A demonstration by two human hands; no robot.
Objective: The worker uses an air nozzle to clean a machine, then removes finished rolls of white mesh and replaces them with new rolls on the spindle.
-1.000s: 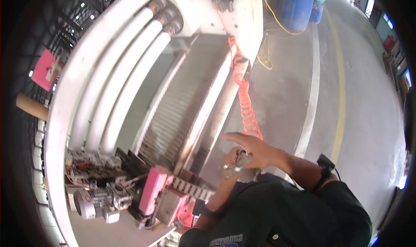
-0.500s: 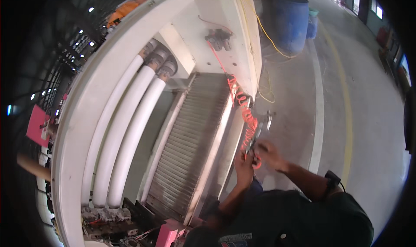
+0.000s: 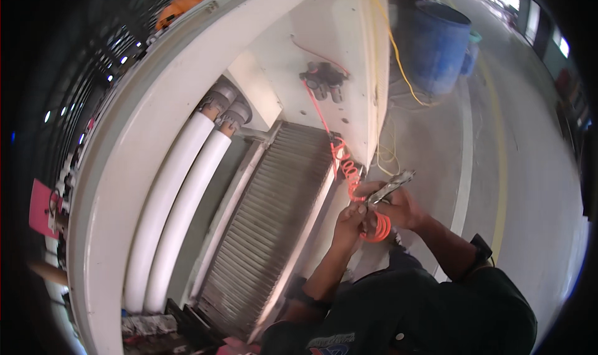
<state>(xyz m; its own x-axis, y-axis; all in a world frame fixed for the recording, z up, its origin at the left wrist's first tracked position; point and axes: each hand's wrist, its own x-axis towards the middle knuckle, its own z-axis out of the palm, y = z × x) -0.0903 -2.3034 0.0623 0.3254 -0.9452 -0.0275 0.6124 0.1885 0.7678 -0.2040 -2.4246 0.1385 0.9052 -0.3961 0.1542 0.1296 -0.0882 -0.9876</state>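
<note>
My left hand (image 3: 352, 223) is closed, its fingertips pinching the orange-red coiled air hose (image 3: 350, 170). Close beside it, my right hand (image 3: 403, 209) curls around a slim silver metal tool (image 3: 393, 184), whose far end points up and to the right; its exact kind does not show. Between and below the two hands hangs a bunched loop of the same hose. From there the coil rises to a dark air regulator (image 3: 325, 80) on the machine's cream side panel (image 3: 286, 50). My fingers partly hide where hose and tool meet.
Left of my hands is the machine, with white rollers (image 3: 187, 199) and a ribbed metal bed (image 3: 268, 212). A blue drum (image 3: 439, 47) stands on the floor at the upper right. A yellow cable (image 3: 398, 56) runs down beside the panel.
My right hand has closed around the silver tool, and the hands are close together. The hose loop now bunches below them. My view has shifted slightly.
</note>
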